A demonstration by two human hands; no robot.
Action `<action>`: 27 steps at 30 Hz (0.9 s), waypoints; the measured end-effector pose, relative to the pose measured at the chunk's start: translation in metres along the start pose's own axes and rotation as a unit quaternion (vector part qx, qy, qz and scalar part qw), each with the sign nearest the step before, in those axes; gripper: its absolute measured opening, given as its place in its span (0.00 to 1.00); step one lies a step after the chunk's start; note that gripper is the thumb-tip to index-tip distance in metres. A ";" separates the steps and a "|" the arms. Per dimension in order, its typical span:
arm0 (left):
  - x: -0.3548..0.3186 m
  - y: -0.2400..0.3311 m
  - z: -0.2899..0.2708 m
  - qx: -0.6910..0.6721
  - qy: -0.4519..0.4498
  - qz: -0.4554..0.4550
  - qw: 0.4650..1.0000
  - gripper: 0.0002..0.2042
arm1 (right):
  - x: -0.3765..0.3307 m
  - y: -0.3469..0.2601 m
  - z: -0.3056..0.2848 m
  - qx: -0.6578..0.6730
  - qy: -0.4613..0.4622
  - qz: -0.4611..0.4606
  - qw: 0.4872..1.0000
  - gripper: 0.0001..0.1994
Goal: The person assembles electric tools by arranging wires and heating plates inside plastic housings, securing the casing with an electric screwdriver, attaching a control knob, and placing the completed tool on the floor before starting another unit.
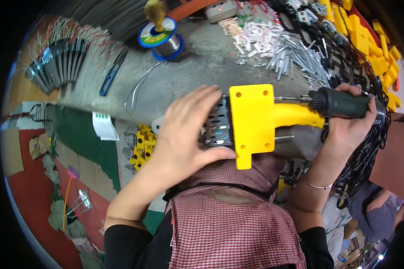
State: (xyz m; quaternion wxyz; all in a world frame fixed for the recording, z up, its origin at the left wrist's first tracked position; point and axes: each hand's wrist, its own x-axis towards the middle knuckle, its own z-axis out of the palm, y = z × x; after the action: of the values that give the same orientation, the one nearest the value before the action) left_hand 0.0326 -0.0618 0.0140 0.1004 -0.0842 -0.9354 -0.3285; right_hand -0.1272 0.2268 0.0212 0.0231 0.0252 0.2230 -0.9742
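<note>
My left hand (186,127) is wrapped round a perforated metal housing (219,123), its thumb along the lower edge. To that housing is joined a yellow plastic plate (252,119) with holes near its corners, and a yellow curved handle (298,115) stands out on its right side. In my right hand (352,123) is a dark green electric screwdriver (341,103), held level. Its long bit points left and reaches the plate's right edge near the top; the tip is hidden behind the plate. A thin metal rod (284,138) juts out below the handle.
On the grey bench stands a blue solder wire spool (166,40). A blue utility knife (112,74) lies left of it, beside several dark metal parts with red wires (56,62). White tubes and metal pins (278,49) are heaped behind; yellow handle parts (372,45) and black cables (363,166) lie right.
</note>
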 end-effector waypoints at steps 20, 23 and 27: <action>0.018 -0.026 0.011 -0.046 -0.001 0.090 0.995 0.43 | -0.027 -0.018 0.003 -0.052 -0.004 -0.058 0.997 0.19; 0.020 -0.024 0.011 -0.044 0.002 0.094 0.995 0.42 | -0.050 -0.040 -0.012 -0.025 -0.021 -0.089 0.996 0.19; 0.017 -0.022 0.013 -0.033 0.000 0.082 0.996 0.44 | -0.074 -0.041 -0.028 -0.010 0.024 -0.128 0.991 0.19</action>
State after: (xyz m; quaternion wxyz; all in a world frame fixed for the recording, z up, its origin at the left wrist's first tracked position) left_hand 0.0095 -0.0688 -0.0047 0.1235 -0.1639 -0.9139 -0.3501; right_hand -0.0543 0.2781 0.0185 -0.1070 0.0197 0.2342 -0.9661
